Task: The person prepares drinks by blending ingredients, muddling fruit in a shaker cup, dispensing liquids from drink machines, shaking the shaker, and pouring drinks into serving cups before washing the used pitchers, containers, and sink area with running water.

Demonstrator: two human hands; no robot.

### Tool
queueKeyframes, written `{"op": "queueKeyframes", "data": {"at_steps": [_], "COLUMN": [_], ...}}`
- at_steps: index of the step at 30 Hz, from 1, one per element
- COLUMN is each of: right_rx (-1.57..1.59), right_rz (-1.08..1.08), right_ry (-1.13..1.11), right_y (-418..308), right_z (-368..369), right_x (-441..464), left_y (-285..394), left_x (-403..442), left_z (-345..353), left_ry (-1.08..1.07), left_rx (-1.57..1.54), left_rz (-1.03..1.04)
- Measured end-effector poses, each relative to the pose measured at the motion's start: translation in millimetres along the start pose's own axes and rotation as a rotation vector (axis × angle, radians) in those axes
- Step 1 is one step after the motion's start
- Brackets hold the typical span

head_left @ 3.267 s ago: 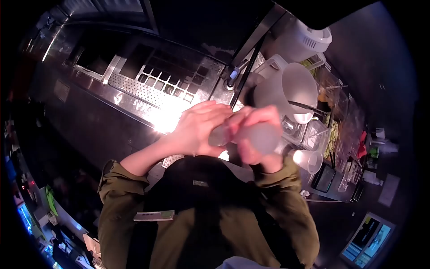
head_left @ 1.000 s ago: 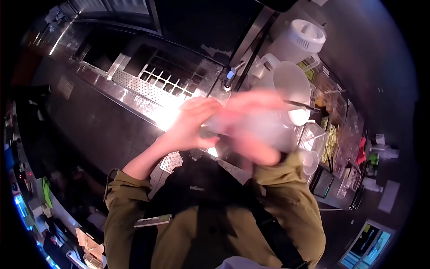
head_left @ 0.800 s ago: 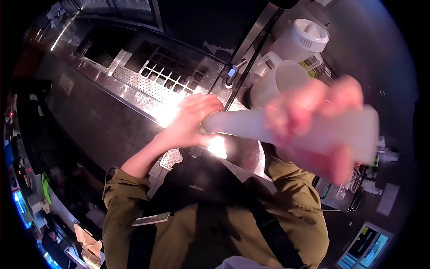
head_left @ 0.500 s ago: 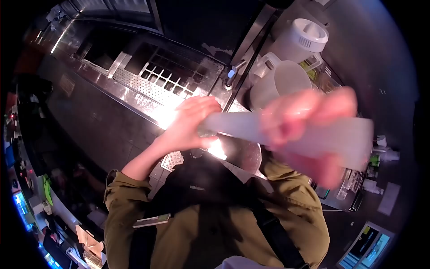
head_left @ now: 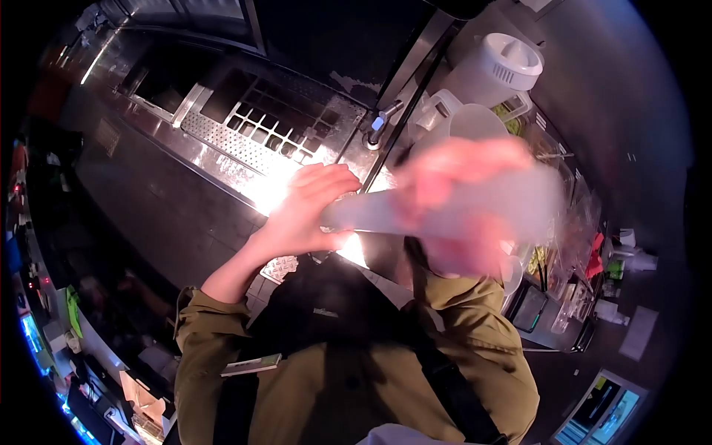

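Two hands on a pale container, with crowded kitchenware close by

The pale container lies on its side in the air in front of the person's body, above the counter's near edge. The left hand is cupped about its narrow end, fingers above and thumb below; the right hand is wrapped round the wider part, so both are gripping it.

The main risk, I judge, is a slip: if the walls are wet or smooth, a quick movement could pull the container from the left hand, which has only the narrow end. If the two ends are separate pieces, a loose joint could leak or part. A wide swing to the right could also knock the open pitcher, which appears just behind the right hand, or the clear tubs beyond. The lidded pitcher and the tap look less exposed.

Much is unclear. Blur smears the right hand and the container's wide end, so finger placement there cannot be read. The left hand hides the narrow tip, and whatever is inside does not show. Glare whites out part of the counter beside the left hand.
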State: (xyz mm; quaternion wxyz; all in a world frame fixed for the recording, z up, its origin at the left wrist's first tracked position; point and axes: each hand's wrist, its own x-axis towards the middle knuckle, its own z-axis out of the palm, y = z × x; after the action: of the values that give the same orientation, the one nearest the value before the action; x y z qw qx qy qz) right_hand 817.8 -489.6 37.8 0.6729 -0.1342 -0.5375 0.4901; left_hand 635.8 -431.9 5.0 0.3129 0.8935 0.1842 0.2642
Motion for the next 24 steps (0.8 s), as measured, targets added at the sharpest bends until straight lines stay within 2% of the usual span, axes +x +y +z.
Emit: {"op": "queueKeyframes", "data": {"at_steps": [1,3,6,7,8,11,14,16,19,20,22,23,24], "right_rx": [0.022,-0.276,-0.232,-0.234,-0.233,-0.276,-0.303,-0.264,-0.053,-0.026,-0.199,-0.289,-0.474], "right_rz": [-0.018,-0.107,-0.042,-0.019,-0.012,-0.049,-0.069,-0.155,-0.328,-0.37,-0.491,-0.519,-0.454], "right_ry": [0.027,0.169,0.203,0.192,0.182,0.187,0.184,0.044,-0.341,-0.378,-0.049,0.123,0.228], "right_y": [5.2,54.2,13.5,3.1,-7.2,22.6,42.1,-10.1,-135.3,-163.4,-156.8,-153.3,-129.6], "right_z": [0.4,19.4,35.9,33.5,32.3,25.9,23.1,17.8,14.4,21.2,39.2,47.8,40.2], "right_x": [-0.3,-6.3,7.8,9.1,7.4,-2.5,1.2,18.1,35.7,34.1,11.7,0.9,-8.1], "left_y": [1.8,-1.1,5.8,12.1,15.3,15.3,5.7,9.9,10.4,4.5,-4.5,-12.6,-12.1], "left_x": [-1.0,4.4,8.4,15.6,15.2,14.0,6.8,11.9,7.3,1.1,-21.2,-30.6,-37.7], "left_z": [-0.8,-2.4,-8.9,-4.3,-3.0,-8.3,-7.3,-5.9,-9.9,-9.6,-16.5,-8.3,-2.1], "left_ry": [-0.003,0.063,0.01,0.091,0.074,0.103,0.006,-0.073,-0.045,0.069,0.332,0.421,0.378], "left_rx": [0.004,0.017,0.072,0.074,0.038,0.01,0.126,0.152,0.123,0.071,0.052,-0.057,-0.076], "left_rz": [-0.015,0.042,0.047,0.043,0.001,-0.061,-0.012,0.02,0.005,0.109,0.21,0.252,0.184]}}
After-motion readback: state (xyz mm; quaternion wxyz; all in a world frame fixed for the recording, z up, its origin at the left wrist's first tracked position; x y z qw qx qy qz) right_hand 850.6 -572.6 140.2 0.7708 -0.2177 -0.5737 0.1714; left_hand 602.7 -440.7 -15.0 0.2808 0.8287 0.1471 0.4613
